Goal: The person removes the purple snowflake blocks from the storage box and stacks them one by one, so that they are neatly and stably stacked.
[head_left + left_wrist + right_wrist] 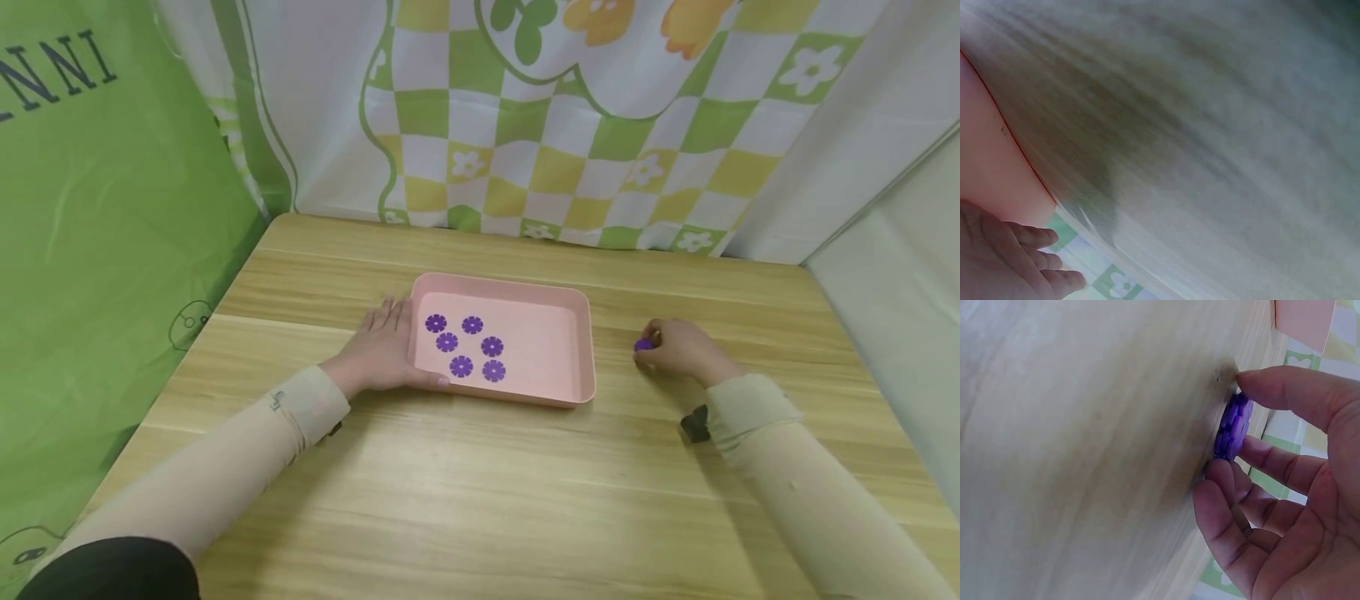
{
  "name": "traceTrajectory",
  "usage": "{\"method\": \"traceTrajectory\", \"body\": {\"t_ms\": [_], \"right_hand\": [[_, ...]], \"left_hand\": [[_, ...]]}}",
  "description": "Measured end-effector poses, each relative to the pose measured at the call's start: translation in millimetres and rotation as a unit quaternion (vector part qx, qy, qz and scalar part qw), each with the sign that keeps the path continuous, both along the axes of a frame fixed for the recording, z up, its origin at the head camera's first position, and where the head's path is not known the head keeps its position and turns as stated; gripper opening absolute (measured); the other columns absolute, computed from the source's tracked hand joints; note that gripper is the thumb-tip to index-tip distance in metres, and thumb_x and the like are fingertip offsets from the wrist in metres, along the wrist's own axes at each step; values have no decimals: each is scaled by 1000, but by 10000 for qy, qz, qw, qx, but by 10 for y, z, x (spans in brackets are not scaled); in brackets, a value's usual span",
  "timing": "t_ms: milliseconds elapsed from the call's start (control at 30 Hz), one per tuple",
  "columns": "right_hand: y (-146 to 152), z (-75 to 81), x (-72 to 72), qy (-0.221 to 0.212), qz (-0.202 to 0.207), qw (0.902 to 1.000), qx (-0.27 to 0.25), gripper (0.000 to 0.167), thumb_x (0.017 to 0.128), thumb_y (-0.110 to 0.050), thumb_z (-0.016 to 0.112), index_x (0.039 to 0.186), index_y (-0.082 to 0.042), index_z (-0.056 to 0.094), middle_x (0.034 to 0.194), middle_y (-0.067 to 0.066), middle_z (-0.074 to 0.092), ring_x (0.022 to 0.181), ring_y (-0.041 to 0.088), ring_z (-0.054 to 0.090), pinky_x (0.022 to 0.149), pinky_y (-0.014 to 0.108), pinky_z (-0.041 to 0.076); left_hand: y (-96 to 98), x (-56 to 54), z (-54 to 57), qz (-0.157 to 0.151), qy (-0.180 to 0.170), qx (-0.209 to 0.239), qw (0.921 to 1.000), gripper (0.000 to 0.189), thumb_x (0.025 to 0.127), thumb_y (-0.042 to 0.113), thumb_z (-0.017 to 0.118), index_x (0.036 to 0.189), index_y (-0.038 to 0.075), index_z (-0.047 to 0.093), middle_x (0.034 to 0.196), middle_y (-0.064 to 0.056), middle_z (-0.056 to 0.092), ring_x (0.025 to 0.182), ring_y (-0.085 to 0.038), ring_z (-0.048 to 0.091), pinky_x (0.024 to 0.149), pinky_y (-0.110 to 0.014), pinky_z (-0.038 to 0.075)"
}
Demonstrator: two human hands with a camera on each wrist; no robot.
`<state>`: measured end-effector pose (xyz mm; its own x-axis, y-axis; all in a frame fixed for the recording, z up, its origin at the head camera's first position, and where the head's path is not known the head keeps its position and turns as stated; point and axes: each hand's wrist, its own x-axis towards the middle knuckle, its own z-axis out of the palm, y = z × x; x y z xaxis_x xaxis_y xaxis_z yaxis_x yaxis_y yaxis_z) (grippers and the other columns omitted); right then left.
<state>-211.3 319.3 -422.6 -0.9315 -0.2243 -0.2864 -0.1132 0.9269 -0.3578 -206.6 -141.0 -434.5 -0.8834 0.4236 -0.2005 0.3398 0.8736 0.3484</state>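
Observation:
A shallow pink tray (536,342) lies on the wooden table in the head view, with several purple notched discs (461,366) spread flat over its left half. Against the tray's left side rests my left hand (381,354), its fingers straight and its thumb along the front rim. To the right of the tray, my right hand (682,350) has thumb and fingertips around a small stack of purple discs (1233,428) at the table surface. How many discs are in that stack I cannot tell. In the left wrist view, only part of the left hand (1004,256) shows beside the tray wall.
The wooden table (465,492) reaches back to a checkered green and yellow curtain (517,150). A green cloth (112,250) hangs along the left edge, and a pale cloth (892,292) borders the right.

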Motion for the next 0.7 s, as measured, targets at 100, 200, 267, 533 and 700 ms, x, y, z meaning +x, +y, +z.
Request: {"method": "traceTrajectory", "body": {"t_ms": [100, 200, 267, 533, 700], "right_hand": [[-9, 11, 5, 8, 49, 10000, 20, 38, 93, -25, 71, 114, 6, 63, 101, 22, 69, 91, 36, 64, 84, 56, 53], [-20, 16, 9, 34, 122, 9999, 48, 36, 93, -24, 71, 115, 4, 63, 99, 19, 69, 88, 33, 62, 81, 54, 52], [-19, 11, 10, 58, 156, 9998, 69, 34, 93, -23, 70, 114, 4, 64, 97, 18, 68, 86, 33, 61, 80, 53, 52], [-7, 11, -4, 59, 158, 9999, 5, 36, 94, -23, 69, 114, 6, 64, 101, 23, 69, 93, 38, 64, 84, 57, 53], [41, 58, -24, -132, -97, 9997, -198, 45, 103, -35, 59, 120, 6, 61, 103, 24, 70, 93, 37, 65, 81, 51, 53]], "left_hand": [[-1, 0, -9, -7, 30, -10, 10000, 149, 69, 88, 68, 162, -7, 0, 170, -27, 3, 155, -46, -3, 124, -59, -1], [1, 0, -13, 2, 14, -14, 10000, 149, 69, 88, 68, 163, -5, 0, 170, -24, 3, 155, -46, -2, 124, -58, 0], [1, 0, -13, 9, -2, 5, 10000, 148, 69, 88, 68, 163, -4, -1, 171, -23, 3, 155, -45, -1, 124, -58, 0], [2, -3, -4, 26, -30, 24, 10000, 149, 68, 89, 67, 163, -3, -2, 171, -23, 3, 155, -46, -1, 124, -59, 1], [0, -9, -14, 22, -24, 3, 10000, 150, 68, 90, 66, 163, -3, -2, 171, -23, 2, 155, -45, -1, 124, -60, 2]]}}
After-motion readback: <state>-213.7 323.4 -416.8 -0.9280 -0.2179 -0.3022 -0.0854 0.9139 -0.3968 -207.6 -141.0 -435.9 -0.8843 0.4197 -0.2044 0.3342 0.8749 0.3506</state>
